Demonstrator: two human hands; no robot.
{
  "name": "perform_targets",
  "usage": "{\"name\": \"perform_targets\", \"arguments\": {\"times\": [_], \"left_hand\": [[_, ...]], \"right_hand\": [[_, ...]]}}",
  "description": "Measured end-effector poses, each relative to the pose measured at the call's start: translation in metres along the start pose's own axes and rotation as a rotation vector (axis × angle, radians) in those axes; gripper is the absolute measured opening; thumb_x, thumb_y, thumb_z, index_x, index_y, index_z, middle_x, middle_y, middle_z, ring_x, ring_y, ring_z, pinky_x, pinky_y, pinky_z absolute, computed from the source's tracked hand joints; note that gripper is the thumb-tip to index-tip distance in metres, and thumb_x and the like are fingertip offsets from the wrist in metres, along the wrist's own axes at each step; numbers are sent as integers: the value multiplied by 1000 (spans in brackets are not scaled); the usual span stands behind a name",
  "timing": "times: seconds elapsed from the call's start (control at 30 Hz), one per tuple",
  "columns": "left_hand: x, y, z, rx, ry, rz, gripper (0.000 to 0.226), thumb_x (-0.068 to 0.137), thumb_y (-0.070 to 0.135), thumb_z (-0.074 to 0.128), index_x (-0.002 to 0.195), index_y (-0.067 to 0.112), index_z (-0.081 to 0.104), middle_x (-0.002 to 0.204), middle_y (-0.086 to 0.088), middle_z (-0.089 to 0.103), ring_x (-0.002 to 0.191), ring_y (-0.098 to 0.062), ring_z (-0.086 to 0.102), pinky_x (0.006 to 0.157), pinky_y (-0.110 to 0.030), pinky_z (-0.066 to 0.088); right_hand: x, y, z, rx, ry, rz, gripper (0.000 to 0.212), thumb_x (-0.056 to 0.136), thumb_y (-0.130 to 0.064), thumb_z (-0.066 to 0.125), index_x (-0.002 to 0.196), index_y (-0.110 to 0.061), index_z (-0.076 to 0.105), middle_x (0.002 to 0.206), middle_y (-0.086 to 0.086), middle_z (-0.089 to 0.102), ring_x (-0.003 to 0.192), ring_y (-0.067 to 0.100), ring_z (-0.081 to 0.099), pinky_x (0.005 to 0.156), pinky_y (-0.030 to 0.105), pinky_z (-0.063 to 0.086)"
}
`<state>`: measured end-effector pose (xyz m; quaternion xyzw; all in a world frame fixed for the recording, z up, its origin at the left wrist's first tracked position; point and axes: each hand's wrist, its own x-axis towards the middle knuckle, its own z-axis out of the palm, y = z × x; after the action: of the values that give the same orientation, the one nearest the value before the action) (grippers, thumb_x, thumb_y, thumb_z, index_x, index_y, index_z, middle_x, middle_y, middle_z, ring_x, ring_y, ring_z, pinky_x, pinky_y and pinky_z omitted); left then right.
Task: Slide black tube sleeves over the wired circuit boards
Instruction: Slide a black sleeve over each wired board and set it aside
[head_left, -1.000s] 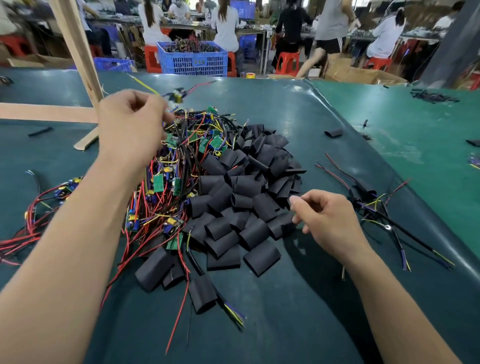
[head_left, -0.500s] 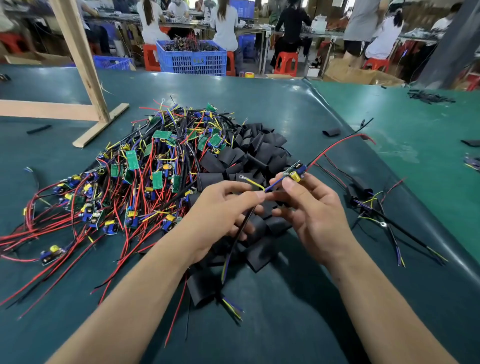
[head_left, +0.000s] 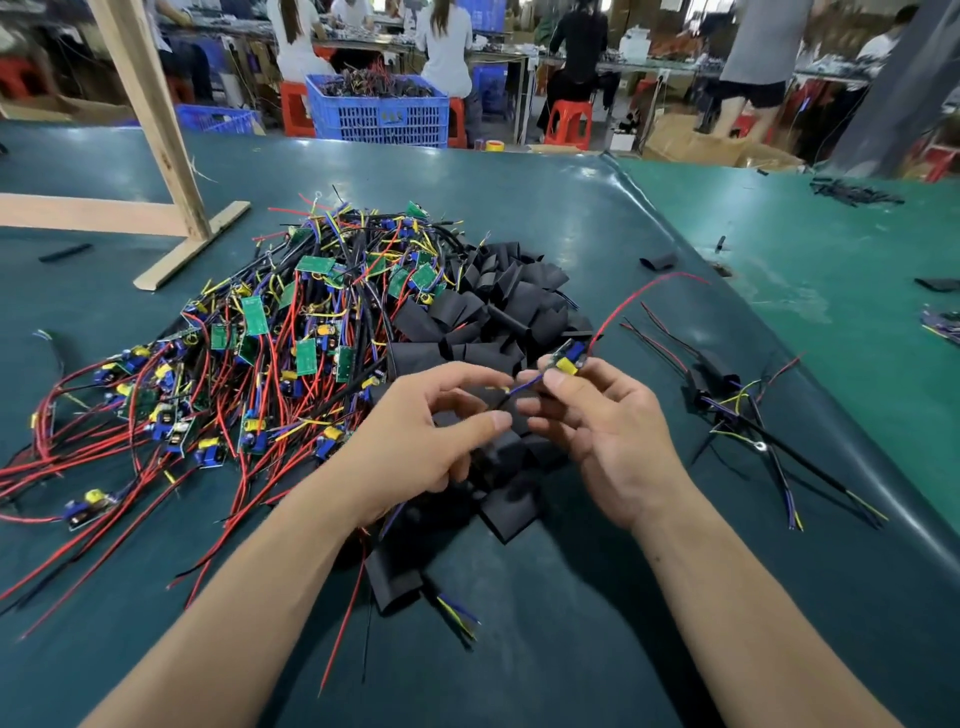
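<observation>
right hand pinches wired circuit board, at 12 o'clock from its knuckles | left hand loosely curled, fingertips at leads, grip unclear | board light, rigid, leads floppy: hold edges | tube sleeves soft, flattened

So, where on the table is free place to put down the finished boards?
Bare mat lies near the table's front edge, between the forearms. More lies behind the pile, between the wooden stand and the seam. The middle is crowded: wired boards left, black sleeves centre, a few sleeved pieces right.
</observation>
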<state>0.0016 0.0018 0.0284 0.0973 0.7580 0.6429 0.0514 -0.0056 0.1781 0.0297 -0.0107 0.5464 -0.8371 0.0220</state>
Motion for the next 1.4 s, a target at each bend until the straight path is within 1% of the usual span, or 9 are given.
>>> {"name": "perform_targets", "arguments": {"times": [0.13,0.27,0.4,0.57,0.73,0.93,1.1,1.27,1.4], "left_hand": [[-3,-4,-10,-40,10,17,9,89,23,66,92,17,72,65,-6,68,40,-14,32,39,-16,25],[-6,2,-21,85,-99,65,19,82,35,67,82,18,77,73,-4,74,53,-15,59,47,-21,46],[13,4,-32,413,200,222,12,91,24,68,80,25,73,73,10,72,63,-1,64,62,-12,48],[36,4,-6,856,211,361,19,87,25,69,105,19,71,100,3,68,94,-19,61,89,-32,46],[52,-7,12,1227,64,225,43,91,35,57,133,26,53,136,4,50,123,-25,45,99,-40,39],[63,-1,4,1108,125,135,45,88,32,65,132,25,56,121,-5,59,118,-31,48,100,-43,41],[55,3,-7,1104,127,237,34,95,41,57,125,27,65,112,-3,63,108,-28,49,93,-43,42],[38,4,-9,615,249,366,36,99,15,53,132,29,60,82,20,58,68,0,50,67,-16,39],[22,-1,-17,206,298,307,33,92,-2,59,108,23,72,76,24,68,59,7,54,61,-7,41]], "right_hand": [[3,-5,-3,98,88,-59,12,91,1,60,85,-9,63,72,10,71,54,14,64,51,20,53],[1,-2,-2,46,35,-7,9,93,-1,59,96,-8,62,65,5,67,52,14,62,48,21,50],[3,-8,-9,68,-54,33,32,90,-1,57,120,-12,56,64,5,62,51,12,53,45,19,40],[5,-20,-25,330,-204,40,43,83,-6,53,125,-13,59,74,8,56,57,11,53,44,17,42],[5,-24,-37,410,-221,3,48,79,-7,51,126,-7,59,108,4,74,82,14,69,55,17,48],[15,-19,-31,273,59,-85,18,87,-32,61,92,-18,70,60,-5,51,57,11,46,48,20,38],[18,-24,-38,305,130,-116,17,92,-31,58,84,-18,64,56,-5,36,50,10,38,46,21,35],[19,-21,-39,248,129,-107,8,84,-12,63,85,-19,59,55,-6,38,48,9,43,46,19,40],[17,-21,-38,331,118,-103,18,76,-10,68,94,-13,68,62,-6,56,55,6,55,55,16,50]]}}
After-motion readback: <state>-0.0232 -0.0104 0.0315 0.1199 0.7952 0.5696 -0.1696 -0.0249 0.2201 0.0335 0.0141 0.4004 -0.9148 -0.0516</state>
